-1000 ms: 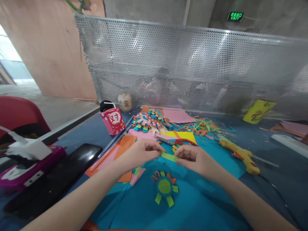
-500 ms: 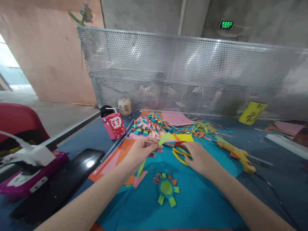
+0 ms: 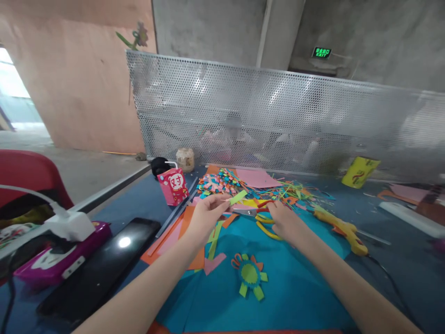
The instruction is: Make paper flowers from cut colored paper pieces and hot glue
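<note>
My left hand pinches a light green paper strip between thumb and fingers. Red-handled scissors are in my right hand, their blades pointing left just below the strip. Close under that hand lie yellow handles of another tool, partly hidden. Nearer to me, a paper flower with a green centre and green and orange petals rests on a blue paper sheet. Loose green strips and a pink paper piece are beside it.
Colourful paper cuttings heap at the back, before a perforated metal partition. A yellow glue gun with a cord lies right. Left are a pink drink carton, a black phone and a purple power strip.
My right hand has lifted the red-handled scissors and turned their blades towards the green strip. My left hand still holds the strip. The whole view has shifted slightly.
</note>
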A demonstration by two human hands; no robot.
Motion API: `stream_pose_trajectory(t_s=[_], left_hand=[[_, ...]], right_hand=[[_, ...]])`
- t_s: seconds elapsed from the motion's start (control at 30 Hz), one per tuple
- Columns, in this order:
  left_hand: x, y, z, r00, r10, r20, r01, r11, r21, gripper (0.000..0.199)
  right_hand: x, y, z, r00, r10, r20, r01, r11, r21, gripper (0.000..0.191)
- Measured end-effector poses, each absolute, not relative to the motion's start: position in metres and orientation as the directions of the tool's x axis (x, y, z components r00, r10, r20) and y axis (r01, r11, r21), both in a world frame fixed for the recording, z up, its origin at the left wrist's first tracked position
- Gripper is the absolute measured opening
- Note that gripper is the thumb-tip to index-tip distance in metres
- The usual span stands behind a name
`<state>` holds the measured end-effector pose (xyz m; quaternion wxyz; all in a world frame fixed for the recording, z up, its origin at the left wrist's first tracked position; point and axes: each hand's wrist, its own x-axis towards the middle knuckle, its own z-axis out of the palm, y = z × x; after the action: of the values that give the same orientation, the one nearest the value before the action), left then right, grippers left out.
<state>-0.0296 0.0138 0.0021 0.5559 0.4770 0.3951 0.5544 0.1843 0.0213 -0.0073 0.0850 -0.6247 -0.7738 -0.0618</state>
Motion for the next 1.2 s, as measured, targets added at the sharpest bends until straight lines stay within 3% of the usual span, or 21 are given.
stream_pose_trajectory(t_s=[0.23, 0.4, 0.63, 0.87, 0.97, 1.2], left_hand=[[-0.028, 0.015, 0.005, -0.042, 0.994, 0.101, -0.399, -0.11, 0.91, 0.025], [-0.025, 0.013, 0.004, -0.027, 0.995, 0.095, -0.407, -0.098, 0.908, 0.027], [-0.019, 0.009, 0.004, -0.114, 0.989, 0.096, -0.42, -0.136, 0.897, 0.022], [-0.012, 0.003, 0.006, -0.079, 0.99, 0.121, -0.367, -0.142, 0.919, 0.02], [-0.01, 0.0, 0.005, -0.103, 0.986, 0.129, -0.291, -0.154, 0.944, 0.018], [-0.009, 0.0, 0.0, -0.052, 0.984, 0.171, -0.358, -0.178, 0.916, 0.02]], right_hand=[[0.196, 0.016, 0.003, -0.043, 0.901, 0.432, 0.97, 0.141, -0.198, 0.033], [0.195, 0.011, -0.004, -0.086, 0.87, 0.485, 0.897, 0.279, -0.342, 0.031], [0.173, -0.022, -0.004, -0.223, 0.907, 0.356, 0.831, 0.368, -0.417, 0.033], [0.168, -0.029, -0.002, -0.174, 0.964, 0.203, 0.816, 0.257, -0.518, 0.035], [0.167, -0.031, 0.0, -0.177, 0.968, 0.181, 0.809, 0.247, -0.534, 0.032], [0.161, -0.036, 0.004, -0.197, 0.967, 0.161, 0.782, 0.254, -0.569, 0.025]])
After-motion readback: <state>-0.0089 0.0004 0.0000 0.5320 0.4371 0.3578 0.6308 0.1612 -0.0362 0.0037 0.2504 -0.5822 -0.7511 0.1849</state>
